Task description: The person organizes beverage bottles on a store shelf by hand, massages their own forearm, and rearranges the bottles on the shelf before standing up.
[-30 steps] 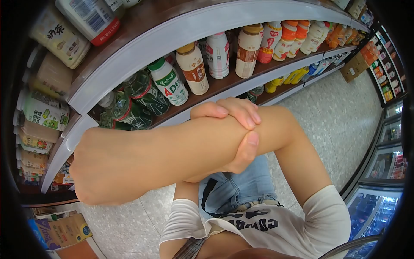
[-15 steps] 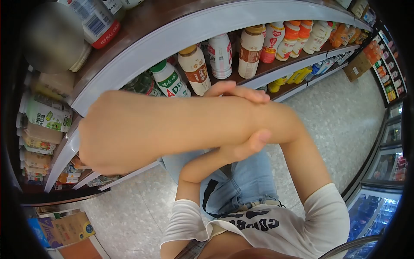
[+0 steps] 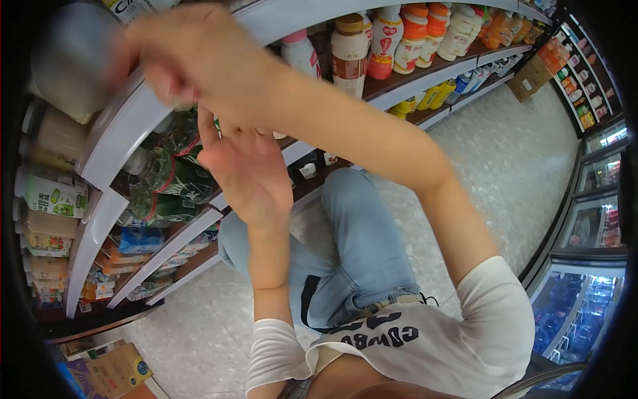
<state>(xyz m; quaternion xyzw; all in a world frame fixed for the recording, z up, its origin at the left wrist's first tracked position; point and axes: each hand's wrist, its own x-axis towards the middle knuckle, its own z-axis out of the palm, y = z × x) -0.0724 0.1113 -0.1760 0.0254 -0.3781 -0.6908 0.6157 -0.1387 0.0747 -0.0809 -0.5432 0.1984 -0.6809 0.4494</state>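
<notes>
My left hand is low at the centre left, palm turned up, with its thumb and fingers apart. Its fingertips are partly hidden behind my right hand, and I see nothing in the palm. My right hand is above it at the upper left, bent at the wrist and smeared by motion. Its fingers look curled, but what they hold, if anything, is unclear. Behind both hands are the shelf edge and dark green bottles. Whether the hands touch is unclear.
Milk drink bottles, including a brown-capped bottle, line the upper shelf. Pale cartons stand at the left. A cardboard box is on the floor at upper right. Glass-door coolers line the right side. A round blurred shape covers the upper left.
My left hand has let go of my right forearm and turned palm up. My right hand has swung up, and the view has shifted along the shelves.
</notes>
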